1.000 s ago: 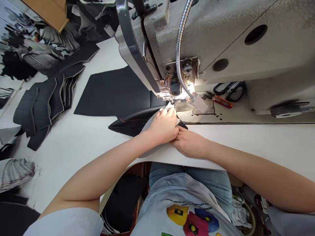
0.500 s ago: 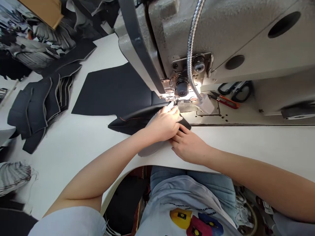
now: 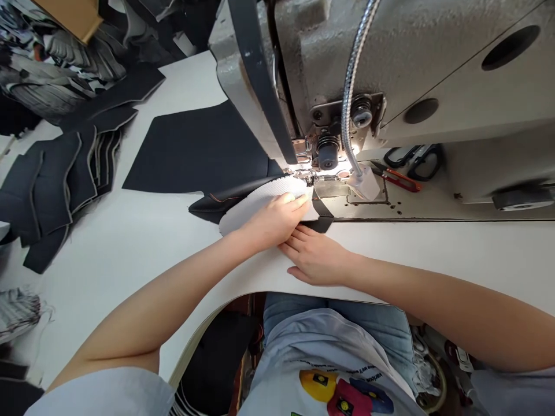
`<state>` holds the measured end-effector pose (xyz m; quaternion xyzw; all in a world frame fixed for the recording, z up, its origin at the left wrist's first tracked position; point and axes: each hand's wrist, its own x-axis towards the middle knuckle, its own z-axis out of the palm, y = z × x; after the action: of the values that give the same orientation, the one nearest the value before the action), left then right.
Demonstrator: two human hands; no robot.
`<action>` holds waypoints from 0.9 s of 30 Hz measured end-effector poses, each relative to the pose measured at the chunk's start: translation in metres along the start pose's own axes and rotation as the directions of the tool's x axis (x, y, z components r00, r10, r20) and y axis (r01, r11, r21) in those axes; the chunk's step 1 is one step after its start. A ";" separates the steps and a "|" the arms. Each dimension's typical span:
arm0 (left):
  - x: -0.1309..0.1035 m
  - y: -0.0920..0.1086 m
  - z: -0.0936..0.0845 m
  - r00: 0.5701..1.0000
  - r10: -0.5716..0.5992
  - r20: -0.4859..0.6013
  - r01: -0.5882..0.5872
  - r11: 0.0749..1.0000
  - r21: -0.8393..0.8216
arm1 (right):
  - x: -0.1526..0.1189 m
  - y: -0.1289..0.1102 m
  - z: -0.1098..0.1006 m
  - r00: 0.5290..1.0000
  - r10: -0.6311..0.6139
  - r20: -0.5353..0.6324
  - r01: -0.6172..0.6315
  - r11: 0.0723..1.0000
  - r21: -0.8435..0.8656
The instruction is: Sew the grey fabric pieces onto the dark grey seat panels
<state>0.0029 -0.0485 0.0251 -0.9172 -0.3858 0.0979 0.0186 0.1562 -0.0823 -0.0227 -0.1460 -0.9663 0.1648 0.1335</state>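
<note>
Pale panel (image 3: pixel 248 209), long axis aslant toward presser foot (image 3: pixel 309 177)

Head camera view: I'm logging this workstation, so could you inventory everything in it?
Grey metal sewing machine: 1, upper right
Braided metal hose: 1, silver, before machine
White tabletop: 1, across middle
Flat panel: 1, black, left of needle area
Smooth piece with orange stitching: 1, black, partly under grey fabric
Fabric piece: 1, light grey, under left hand
Scissors: 1 pair, black handles, beneath machine
Thread snips: 1, red, beside scissors
Cut pieces: several, dark, left
Cardboard: 1, brown, top left
Fabric bundles: several, greyish, upper left
Striped bundle: 1, grey, lower left
Items below table: too jumbled to count
Shirt: 1, pale, printed, bottom
Jeans: 1 pair, blue, bottom
Hands: 2, bare, centre; left, right
</note>
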 end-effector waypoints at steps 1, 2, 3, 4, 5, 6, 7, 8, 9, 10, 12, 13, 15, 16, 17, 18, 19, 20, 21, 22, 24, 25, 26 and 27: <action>0.001 0.002 0.000 1.000 -0.006 0.009 0.006 0.999 -0.035 | 0.003 -0.003 0.001 0.999 0.020 0.025 -0.021 1.000 0.009; 0.003 0.004 -0.001 1.000 -0.024 0.019 0.026 0.997 -0.073 | 0.006 -0.006 0.002 0.997 0.043 0.059 -0.044 0.999 0.021; 0.004 0.007 -0.001 0.999 -0.045 0.026 0.047 0.993 -0.108 | 0.010 -0.009 0.003 0.993 0.065 0.098 -0.068 0.997 0.033; 0.006 0.010 -0.001 0.998 -0.062 0.029 0.066 0.988 -0.137 | 0.014 -0.011 0.004 0.987 0.082 0.136 -0.088 0.995 0.041; 0.007 0.011 -0.001 0.997 -0.072 0.022 0.075 0.984 -0.162 | 0.017 -0.014 0.006 0.981 0.094 0.167 -0.103 0.994 0.046; 0.007 0.012 -0.001 0.997 -0.071 0.001 0.070 0.981 -0.182 | 0.020 -0.015 0.007 0.977 0.101 0.187 -0.112 0.993 0.047; 0.007 0.011 0.000 0.998 -0.056 -0.031 0.048 0.979 -0.200 | 0.023 -0.016 0.008 0.976 0.107 0.192 -0.118 0.992 0.046; 0.006 0.009 0.002 0.997 -0.032 -0.070 0.016 0.977 -0.214 | 0.025 -0.017 0.009 0.976 0.113 0.186 -0.123 0.991 0.043; 0.005 0.006 0.003 0.994 -0.006 -0.110 -0.019 0.974 -0.225 | 0.026 -0.017 0.010 0.978 0.120 0.172 -0.129 0.991 0.040; 0.004 0.003 0.006 0.988 0.018 -0.153 -0.054 0.971 -0.232 | 0.028 -0.017 0.011 0.979 0.127 0.160 -0.135 0.990 0.038; 0.003 -0.005 0.010 0.973 0.058 -0.222 -0.111 0.966 -0.234 | 0.031 -0.015 0.012 0.980 0.140 0.142 -0.146 0.989 0.032; 0.003 -0.010 0.013 0.967 0.070 -0.244 -0.128 0.964 -0.232 | 0.032 -0.014 0.012 0.981 0.144 0.132 -0.149 0.988 0.028; 0.005 -0.019 0.018 0.960 0.083 -0.267 -0.147 0.962 -0.230 | 0.037 -0.009 0.011 0.981 0.154 0.116 -0.158 0.987 0.020; 0.006 -0.024 0.020 0.957 0.088 -0.275 -0.154 0.962 -0.227 | 0.040 -0.007 0.010 0.981 0.160 0.111 -0.163 0.986 0.019; 0.008 -0.029 0.022 0.954 0.093 -0.286 -0.162 0.961 -0.225 | 0.043 -0.003 0.009 0.980 0.165 0.109 -0.169 0.985 0.021; 0.010 -0.034 0.024 0.946 0.105 -0.306 -0.178 0.958 -0.223 | 0.047 0.000 0.008 0.979 0.172 0.109 -0.175 0.984 0.023; 0.012 -0.040 0.026 0.936 0.122 -0.330 -0.202 0.954 -0.221 | 0.050 0.003 0.008 0.978 0.180 0.107 -0.183 0.983 0.024; 0.014 -0.045 0.028 0.925 0.141 -0.352 -0.228 0.949 -0.217 | 0.054 0.006 0.007 0.976 0.190 0.104 -0.193 0.981 0.023; 0.016 -0.050 0.029 0.918 0.162 -0.362 -0.250 0.945 -0.213 | 0.059 0.009 0.007 0.974 0.206 0.099 -0.208 0.978 0.018; 0.018 -0.054 0.030 0.916 0.177 -0.361 -0.265 0.941 -0.211 | 0.063 0.012 0.007 0.969 0.226 0.097 -0.228 0.974 0.012; 0.021 -0.060 0.029 0.921 0.200 -0.334 -0.279 0.937 -0.210 | 0.071 0.015 0.007 0.960 0.262 0.096 -0.264 0.964 0.008; 0.023 -0.061 0.027 0.929 0.204 -0.310 -0.277 0.937 -0.215 | 0.074 0.016 0.007 0.957 0.273 0.100 -0.276 0.961 0.013; 0.024 -0.061 0.026 0.937 0.201 -0.287 -0.270 0.936 -0.225 | 0.076 0.016 0.007 0.955 0.279 0.106 -0.282 0.959 0.019; 0.024 -0.059 0.024 0.947 0.177 -0.268 -0.244 0.939 -0.244 | 0.077 0.016 0.007 0.954 0.278 0.111 -0.282 0.959 0.023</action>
<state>-0.0272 0.0093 0.0039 -0.9521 -0.2893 -0.0678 -0.0721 0.0867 -0.0449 -0.0184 -0.2696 -0.9383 0.2082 0.0597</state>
